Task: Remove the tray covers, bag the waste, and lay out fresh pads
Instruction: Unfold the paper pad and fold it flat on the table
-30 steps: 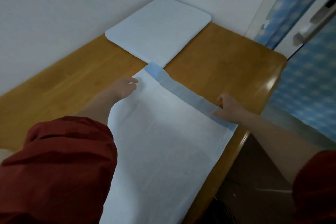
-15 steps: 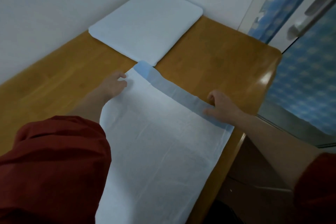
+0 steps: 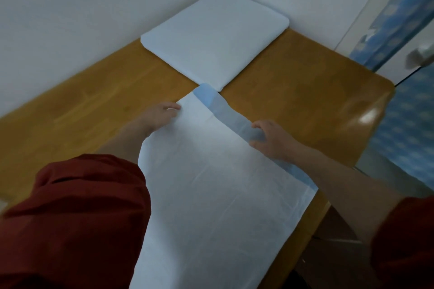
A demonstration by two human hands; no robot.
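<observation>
A fresh white pad (image 3: 211,190) with a blue far edge (image 3: 225,110) lies flat on the wooden table (image 3: 293,91), running from the near edge toward the corner. My left hand (image 3: 159,115) holds the pad's left edge near its far corner, with the sheet lapping over the palm side. My right hand (image 3: 270,138) pinches the blue strip, fingers curled over it and thumb below. A thick white folded stack of pads (image 3: 216,35) sits in the wall corner, its near corner touching the blue edge.
White walls close the table on the left and back. A blue patterned door (image 3: 404,124) with a handle (image 3: 420,54) stands to the right. The table's right edge (image 3: 328,206) drops off beside the pad. My red sleeves fill the lower corners.
My right hand has slid left along the blue strip toward the pad's middle. My left hand stays at the left edge. The head view has shifted slightly.
</observation>
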